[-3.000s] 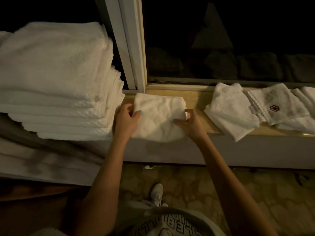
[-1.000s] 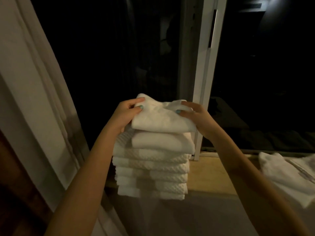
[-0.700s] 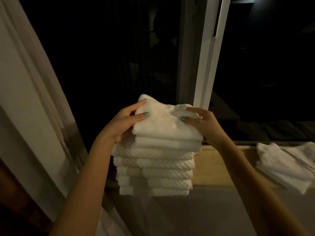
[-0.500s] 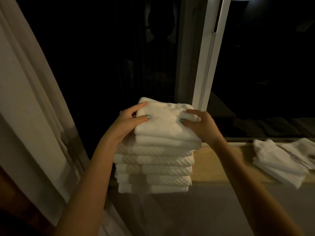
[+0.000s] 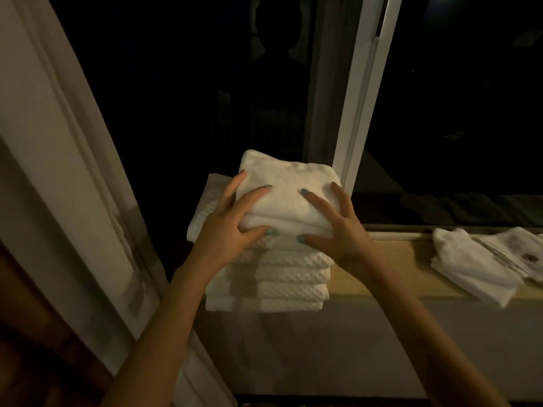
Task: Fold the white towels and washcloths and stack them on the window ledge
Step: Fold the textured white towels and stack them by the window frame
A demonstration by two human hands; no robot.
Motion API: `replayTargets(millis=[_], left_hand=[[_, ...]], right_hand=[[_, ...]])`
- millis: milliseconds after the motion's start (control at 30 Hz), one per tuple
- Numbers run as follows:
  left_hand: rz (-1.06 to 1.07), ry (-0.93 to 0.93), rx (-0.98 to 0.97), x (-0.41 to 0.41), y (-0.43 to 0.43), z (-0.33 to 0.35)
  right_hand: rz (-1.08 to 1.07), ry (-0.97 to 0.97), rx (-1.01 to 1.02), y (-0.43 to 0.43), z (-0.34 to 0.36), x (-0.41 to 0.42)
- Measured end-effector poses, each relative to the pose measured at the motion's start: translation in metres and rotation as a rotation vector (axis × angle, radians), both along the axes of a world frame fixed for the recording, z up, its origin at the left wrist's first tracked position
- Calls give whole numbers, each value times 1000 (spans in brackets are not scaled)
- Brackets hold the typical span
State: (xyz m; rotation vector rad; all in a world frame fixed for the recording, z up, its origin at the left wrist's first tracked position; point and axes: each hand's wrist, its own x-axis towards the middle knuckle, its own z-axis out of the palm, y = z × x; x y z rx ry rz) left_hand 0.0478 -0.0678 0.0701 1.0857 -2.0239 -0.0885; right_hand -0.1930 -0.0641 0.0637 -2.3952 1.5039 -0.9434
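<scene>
A tall stack of folded white towels (image 5: 276, 277) stands on the wooden window ledge (image 5: 390, 274). On top of it lies a folded white washcloth (image 5: 288, 189). My left hand (image 5: 232, 221) rests on the washcloth's left near corner with fingers spread, thumb at the front edge. My right hand (image 5: 335, 224) lies flat on its right near corner, fingers apart. Neither hand closes around the cloth. Further right on the ledge lie loose white washcloths (image 5: 482, 265), one with a small dark emblem.
A white window frame post (image 5: 361, 113) rises just behind the stack's right side. A pale curtain (image 5: 58, 160) hangs at the left. Dark glass fills the back. The grey wall (image 5: 338, 348) drops below the ledge.
I lifted the folded washcloth from the ledge onto the towel stack. In the last half second my hands opened and flattened on top of it, pressing it down.
</scene>
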Motion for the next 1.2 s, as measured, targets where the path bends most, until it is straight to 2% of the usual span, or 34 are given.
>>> replayTargets(millis=[100,200,333,500,667,733,833,933,1000,1100,1200], left_hand=[[49,-112,-25,1,-3,5],[75,-177,39,2,-12,14],[61,-92,69,2,-32,31],[82,-69,-109,-1,-54,46],[50,-112,-82,8,-39,8],[28,-73,-92,14,-32,1],[14,-3,6,20,-30,5],[120,24,45,21,-29,15],[178,89,17,16,-31,32],[159,23,107,-1,-50,57],[33,-123,302,-12,-71,60]], right_hand=[[0,1,-50,-5,0,3],[-33,-22,-139,-17,8,7],[8,-83,-241,-33,13,12],[-35,-115,-329,-52,31,12],[85,-22,-223,-43,7,1],[86,-14,-228,-35,6,0],[80,4,-164,-32,17,4],[117,-63,-50,-31,23,5],[111,-140,-49,-32,29,3],[14,-179,11,-43,51,2],[72,98,50,-60,63,5]])
